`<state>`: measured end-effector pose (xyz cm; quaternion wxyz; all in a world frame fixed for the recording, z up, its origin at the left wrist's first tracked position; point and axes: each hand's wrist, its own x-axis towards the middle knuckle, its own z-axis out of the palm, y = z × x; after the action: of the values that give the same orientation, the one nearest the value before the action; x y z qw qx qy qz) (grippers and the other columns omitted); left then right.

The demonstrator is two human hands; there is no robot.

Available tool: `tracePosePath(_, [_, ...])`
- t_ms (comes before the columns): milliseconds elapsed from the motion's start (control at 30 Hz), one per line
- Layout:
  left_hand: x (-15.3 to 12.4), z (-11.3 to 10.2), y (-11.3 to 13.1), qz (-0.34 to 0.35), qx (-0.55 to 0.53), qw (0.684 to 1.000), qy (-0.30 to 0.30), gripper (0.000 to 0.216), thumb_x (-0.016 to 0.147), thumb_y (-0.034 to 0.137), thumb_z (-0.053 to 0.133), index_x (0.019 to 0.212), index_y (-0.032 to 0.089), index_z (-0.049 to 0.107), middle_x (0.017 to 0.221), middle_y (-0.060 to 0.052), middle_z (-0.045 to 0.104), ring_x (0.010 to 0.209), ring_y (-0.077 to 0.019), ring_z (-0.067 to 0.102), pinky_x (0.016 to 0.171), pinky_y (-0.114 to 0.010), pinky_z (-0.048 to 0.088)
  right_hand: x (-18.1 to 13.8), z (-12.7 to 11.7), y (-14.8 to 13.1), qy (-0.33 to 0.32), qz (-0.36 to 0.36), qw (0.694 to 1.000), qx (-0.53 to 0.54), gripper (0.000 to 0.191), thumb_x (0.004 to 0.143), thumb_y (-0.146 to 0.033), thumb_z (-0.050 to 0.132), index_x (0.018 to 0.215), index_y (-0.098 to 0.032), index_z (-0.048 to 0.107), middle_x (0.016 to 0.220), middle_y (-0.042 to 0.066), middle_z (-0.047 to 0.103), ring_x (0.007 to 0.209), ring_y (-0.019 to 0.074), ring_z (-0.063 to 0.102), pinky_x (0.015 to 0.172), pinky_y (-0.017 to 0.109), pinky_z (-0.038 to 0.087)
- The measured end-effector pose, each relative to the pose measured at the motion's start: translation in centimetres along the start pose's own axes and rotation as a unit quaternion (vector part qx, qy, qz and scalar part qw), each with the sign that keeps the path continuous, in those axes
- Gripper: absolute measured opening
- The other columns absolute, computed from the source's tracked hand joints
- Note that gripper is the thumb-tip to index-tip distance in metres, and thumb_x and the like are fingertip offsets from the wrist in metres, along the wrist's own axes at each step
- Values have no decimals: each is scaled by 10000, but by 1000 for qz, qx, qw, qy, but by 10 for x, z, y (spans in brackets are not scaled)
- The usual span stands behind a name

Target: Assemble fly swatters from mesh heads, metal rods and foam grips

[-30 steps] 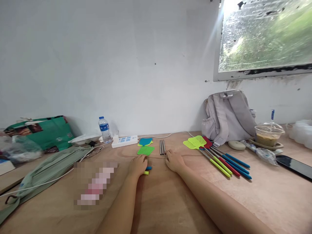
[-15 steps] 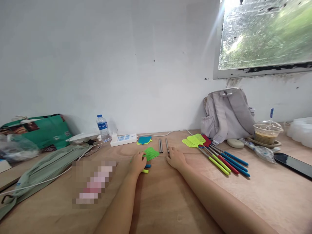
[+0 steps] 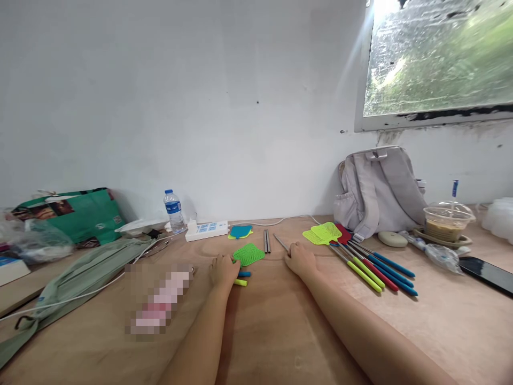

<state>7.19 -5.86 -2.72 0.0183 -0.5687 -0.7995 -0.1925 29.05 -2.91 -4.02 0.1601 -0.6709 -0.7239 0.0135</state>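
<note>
My left hand is closed on the near left edge of a green fly swatter head, a mesh square lying on the table. By its fingers a blue handle and a yellow handle stick out, partly covered by the hand. My right hand has its fingers closed round the near end of a thin metal rod, which points away to the left. Between the hands, a little farther off, metal rods lie side by side. Behind them are blue and yellow swatter heads, stacked.
Assembled fly swatters with yellow, red and blue handles lie on the right. A backpack, a lidded drink cup and a phone are beyond. On the left are a power strip, a water bottle and a grey-green bag.
My right hand has drawn slightly nearer and right, and the metal rod in it has turned from nearly straight to slanting. My left hand stays at the green swatter head. The view shifted slightly.
</note>
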Motion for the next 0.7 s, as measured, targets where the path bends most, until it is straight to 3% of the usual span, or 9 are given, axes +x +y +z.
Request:
tracePosePath(167, [3,4,-1,-4,-8,1000,-9,263,754,287,411,831,218,653,1037,-101,600,1000,-286,506,802,-387,390,5,0,8,1,32,999,0,289,847,-273,360,1067,-131,483,1032,148,548,890,237,570,668,313,410])
tracePosePath(500, [1,3,-1,0,-14,1000,-21,277,761,382,423,799,211,636,981,-109,622,1000,-301,500,794,-395,380,5,5,15,19,9,999,42,316,786,-20,284,970,-68,537,1043,201,509,831,219,562,693,325,388])
tracePosePath(700, [-4,1,0,6,-3,1000,-8,337,731,471,410,757,208,619,1004,-117,607,1030,-305,479,831,-400,353,-5,0,20,63,-12,990,128,273,838,-122,251,948,-94,499,987,163,520,904,202,507,763,291,373])
